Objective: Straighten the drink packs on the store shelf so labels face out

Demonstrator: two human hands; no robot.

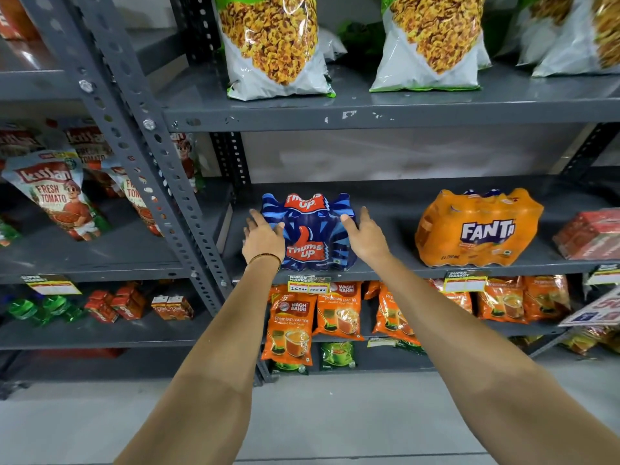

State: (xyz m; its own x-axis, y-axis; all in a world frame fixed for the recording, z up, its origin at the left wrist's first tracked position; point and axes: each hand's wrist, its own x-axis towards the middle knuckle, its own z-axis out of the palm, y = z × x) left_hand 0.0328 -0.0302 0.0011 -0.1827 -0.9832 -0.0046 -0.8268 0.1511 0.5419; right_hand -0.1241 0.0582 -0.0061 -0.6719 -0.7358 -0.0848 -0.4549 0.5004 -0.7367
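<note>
Now we bracketed the blue Thums Up pack (310, 233) with our left hand (263, 238) and right hand (364, 238), each grip spread wide against a side, likely to square its label outward.

Grey slotted-steel shelving (369, 112) (scuffed paint), pale floor (335, 414) — evenly lit

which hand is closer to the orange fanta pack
The right hand. It rests on the right side of the blue shrink-wrapped Thums Up pack, the side facing the orange shrink-wrapped Fanta pack. The left hand is on the blue pack's far left side.
</note>
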